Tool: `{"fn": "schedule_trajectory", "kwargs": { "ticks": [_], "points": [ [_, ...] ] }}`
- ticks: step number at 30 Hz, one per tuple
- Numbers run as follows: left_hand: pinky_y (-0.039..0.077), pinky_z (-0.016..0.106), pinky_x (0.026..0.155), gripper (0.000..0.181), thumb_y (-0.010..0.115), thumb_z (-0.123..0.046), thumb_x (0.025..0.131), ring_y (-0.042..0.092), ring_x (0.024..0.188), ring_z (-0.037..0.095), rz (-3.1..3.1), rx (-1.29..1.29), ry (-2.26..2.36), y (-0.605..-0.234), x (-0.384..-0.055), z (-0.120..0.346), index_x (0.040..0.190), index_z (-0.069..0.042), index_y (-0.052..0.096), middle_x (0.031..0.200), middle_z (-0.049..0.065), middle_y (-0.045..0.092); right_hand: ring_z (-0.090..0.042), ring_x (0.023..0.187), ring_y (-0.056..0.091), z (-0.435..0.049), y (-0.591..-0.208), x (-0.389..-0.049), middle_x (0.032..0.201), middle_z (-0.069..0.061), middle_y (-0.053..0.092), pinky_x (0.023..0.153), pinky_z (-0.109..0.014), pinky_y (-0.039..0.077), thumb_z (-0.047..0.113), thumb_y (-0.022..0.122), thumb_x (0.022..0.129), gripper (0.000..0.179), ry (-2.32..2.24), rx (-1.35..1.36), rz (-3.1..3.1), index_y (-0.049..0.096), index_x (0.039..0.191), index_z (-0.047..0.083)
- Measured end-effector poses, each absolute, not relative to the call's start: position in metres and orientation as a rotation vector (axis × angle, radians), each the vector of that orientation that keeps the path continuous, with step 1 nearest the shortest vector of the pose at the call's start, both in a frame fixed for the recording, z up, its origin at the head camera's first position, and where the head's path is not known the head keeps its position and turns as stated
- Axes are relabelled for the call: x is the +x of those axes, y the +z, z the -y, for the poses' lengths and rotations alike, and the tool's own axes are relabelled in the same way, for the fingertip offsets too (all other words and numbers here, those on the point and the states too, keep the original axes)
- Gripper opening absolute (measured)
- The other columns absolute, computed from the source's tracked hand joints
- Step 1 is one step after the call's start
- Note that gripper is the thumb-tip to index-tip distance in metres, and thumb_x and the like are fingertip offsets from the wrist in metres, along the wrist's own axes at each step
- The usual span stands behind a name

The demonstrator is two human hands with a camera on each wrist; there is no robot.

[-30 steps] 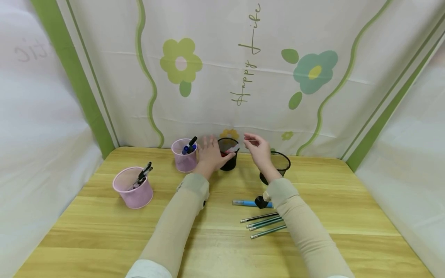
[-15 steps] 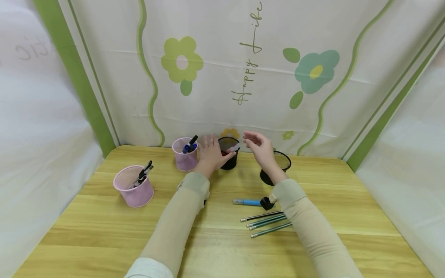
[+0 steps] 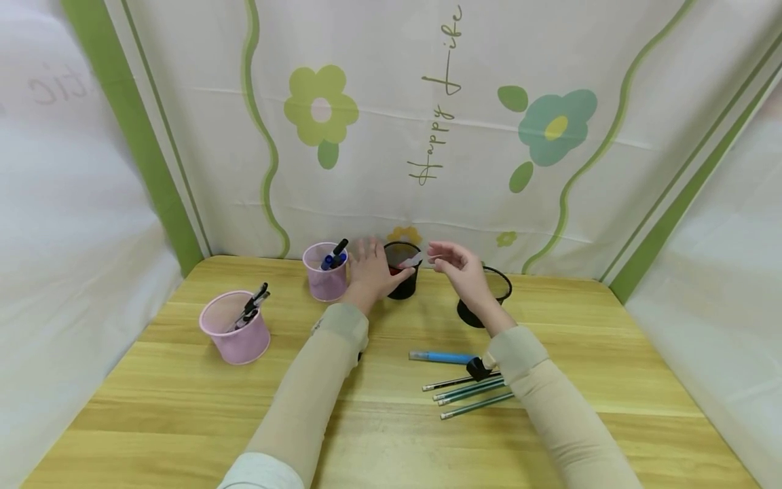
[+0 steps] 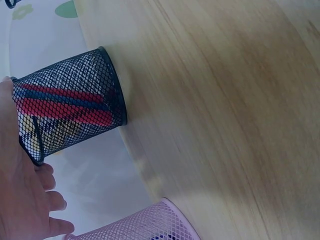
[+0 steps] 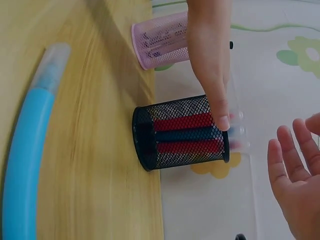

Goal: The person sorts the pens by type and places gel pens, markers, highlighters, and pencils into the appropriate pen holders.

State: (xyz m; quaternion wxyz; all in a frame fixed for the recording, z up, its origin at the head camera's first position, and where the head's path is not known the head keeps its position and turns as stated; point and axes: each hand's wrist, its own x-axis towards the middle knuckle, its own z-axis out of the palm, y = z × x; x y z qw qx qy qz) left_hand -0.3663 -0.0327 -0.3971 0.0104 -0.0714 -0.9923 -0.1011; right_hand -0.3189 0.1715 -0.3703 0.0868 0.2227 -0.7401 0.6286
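My left hand (image 3: 370, 275) rests at a black mesh pen cup (image 3: 401, 288), fingers spread fairly straight and thumb lying across its near rim. Inside that cup, two red markers and a blue one (image 5: 185, 134) show through the mesh in the right wrist view, their clear ends above the rim. My right hand (image 3: 466, 272) hovers just right of the cup, fingers loosely bent and holding nothing. Partly behind the right wrist, a second black mesh cup (image 3: 469, 315) stands on the table. A light blue marker (image 3: 440, 357) lies closer to me.
Left of my left hand stands a pink mesh cup (image 3: 326, 286) with pens. Another pink cup (image 3: 241, 346) with pens is at the table's left. Several pencils (image 3: 467, 390) lie by the right forearm. A printed curtain (image 3: 379, 136) hangs along the table's back edge.
The right hand has drawn slightly right and towards me, its fingers opening a little. The left hand and the cup have stayed in place.
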Motion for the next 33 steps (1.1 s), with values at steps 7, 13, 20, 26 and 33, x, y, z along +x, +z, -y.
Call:
{"fn": "schedule_trajectory", "kwargs": {
  "ticks": [7, 13, 20, 26, 33],
  "points": [
    [0.006, 0.063, 0.121, 0.114, 0.033, -0.086, 0.091, 0.001, 0.156, 0.039, 3.095, -0.224, -0.322, -0.398, -0.367, 0.032, 0.164, -0.001, 0.009, 0.171, 0.016, 0.004, -0.028, 0.111, 0.065, -0.178, -0.373, -0.312, 0.126, -0.030, 0.061, 0.091, -0.028, 0.055, 0.000, 0.057, 0.103, 0.035, 1.816, 0.733, 2.288, 0.058, 0.137, -0.008],
    [0.004, 0.063, 0.121, 0.114, 0.033, -0.086, 0.091, 0.001, 0.156, 0.038, 3.090, -0.218, -0.327, -0.398, -0.366, 0.031, 0.164, -0.001, 0.009, 0.171, 0.016, 0.002, -0.029, 0.111, 0.066, -0.182, -0.375, -0.305, 0.127, -0.032, 0.061, 0.092, -0.025, 0.053, 0.000, 0.056, 0.104, 0.034, 1.796, 0.783, 2.305, 0.058, 0.136, -0.009],
    [0.004, 0.063, 0.121, 0.114, 0.034, -0.086, 0.091, -0.001, 0.156, 0.039, 3.096, -0.215, -0.329, -0.400, -0.366, 0.031, 0.164, -0.002, 0.009, 0.171, 0.016, 0.002, -0.040, 0.114, 0.064, -0.188, -0.378, -0.297, 0.128, -0.032, 0.061, 0.093, -0.025, 0.053, 0.001, 0.057, 0.104, 0.035, 1.762, 0.830, 2.395, 0.057, 0.138, -0.009],
    [0.005, 0.063, 0.121, 0.114, 0.032, -0.086, 0.091, -0.001, 0.156, 0.039, 3.093, -0.216, -0.309, -0.401, -0.367, 0.032, 0.164, -0.002, 0.009, 0.171, 0.016, 0.003, -0.035, 0.112, 0.066, -0.195, -0.383, -0.291, 0.127, -0.027, 0.064, 0.095, -0.038, 0.055, 0.003, 0.059, 0.104, 0.036, 1.760, 0.841, 2.476, 0.058, 0.139, -0.005],
    [0.005, 0.062, 0.121, 0.114, 0.032, -0.086, 0.091, -0.001, 0.155, 0.039, 3.090, -0.223, -0.311, -0.400, -0.367, 0.032, 0.164, -0.001, 0.009, 0.170, 0.017, 0.003, -0.038, 0.112, 0.065, -0.203, -0.396, -0.285, 0.123, -0.022, 0.067, 0.093, -0.038, 0.056, 0.006, 0.059, 0.104, 0.035, 1.697, 0.916, 2.565, 0.059, 0.138, -0.003]
  ]
}}
